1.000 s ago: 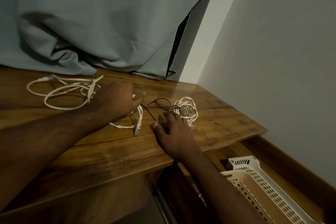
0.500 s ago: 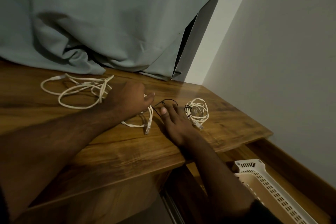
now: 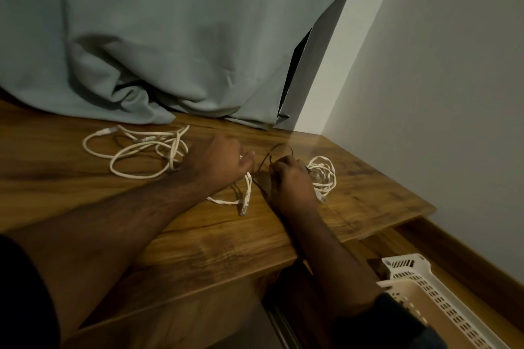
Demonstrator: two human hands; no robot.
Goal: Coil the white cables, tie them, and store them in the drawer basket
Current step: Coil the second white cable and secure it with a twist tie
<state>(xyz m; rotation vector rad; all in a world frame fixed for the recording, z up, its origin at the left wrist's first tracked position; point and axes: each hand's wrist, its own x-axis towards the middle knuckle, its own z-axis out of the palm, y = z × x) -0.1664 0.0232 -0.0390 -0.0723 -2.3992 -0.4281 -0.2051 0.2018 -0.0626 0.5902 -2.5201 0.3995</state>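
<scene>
We saw both hands low over the wooden table [image 3: 368, 201], close tog. near its middle; left hand [image 3: 218, 161] lay knuckles-up w/ fingers curled under and thumb stretched right, over a white cable [image 3: 246, 190] whose plug end trailed out below it; whether that grip was clamped on the cable we couldn't tell, palm side hidden. Right hand [image 3: 289, 181] had fingers bent, tips pinching a thin black tie [image 3: 279, 147] that looped up just beyond the knuckles; grip closed on it. Just right of that hand sat a small coil [image 3: 323, 176], white, already bundled, a dark tie at its left edge, plug poking out bottom; touching the hand or not, unclear. Well left, a loose cable [image 3: 136, 150] sprawled in open loops, untied, its far end near the curtain [image 3: 170, 37], which pooled on the table's back edge. Bottom right, below the table edge, a white slotted basket [image 3: 419, 289] sat in the open drawer [image 3: 467, 272]; no cable seen in the part in view; right forearm crossed its near corner.
</scene>
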